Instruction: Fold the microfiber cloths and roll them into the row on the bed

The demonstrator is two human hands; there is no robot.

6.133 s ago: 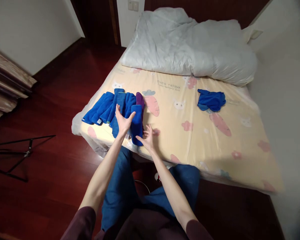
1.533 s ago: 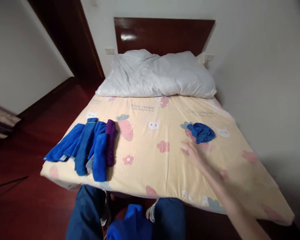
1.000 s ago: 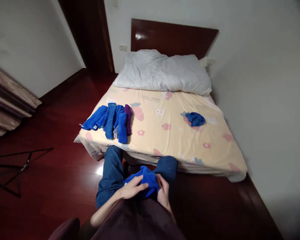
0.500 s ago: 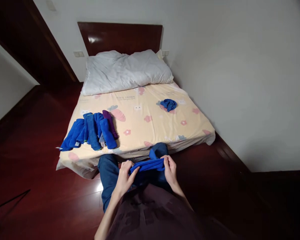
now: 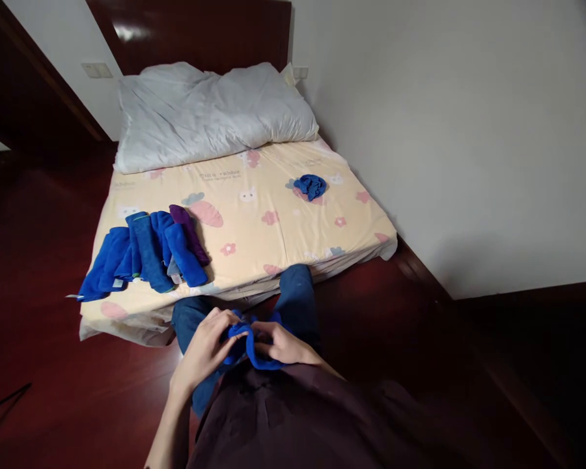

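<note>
A bright blue towel [image 5: 254, 355] is bunched and bent over above my lap. My left hand [image 5: 206, 348] is closed on its left part, thumb pointing inward. My right hand [image 5: 284, 343] has its fingers curled into the right part of the cloth, close to the left hand. Some fingertips are hidden in the folds. On the front left of the bed lies a row of rolled towels, with a bright blue one [image 5: 185, 255], a teal one [image 5: 152, 254] and a purple one [image 5: 190, 234] among them. A crumpled dark blue cloth [image 5: 311, 187] lies farther right.
The bed [image 5: 249, 231] has a yellow sheet with a carrot and rabbit print. A grey-white quilt or pillow [image 5: 215, 117] lies by the dark headboard [image 5: 205, 32]. My knees [image 5: 297, 290] touch or nearly touch the bed's front edge. A white wall [image 5: 444, 130] runs along the right.
My hands have come together, and the towel stretched between them is now bunched and curved. The view has shifted, so the bed appears farther left and higher.
</note>
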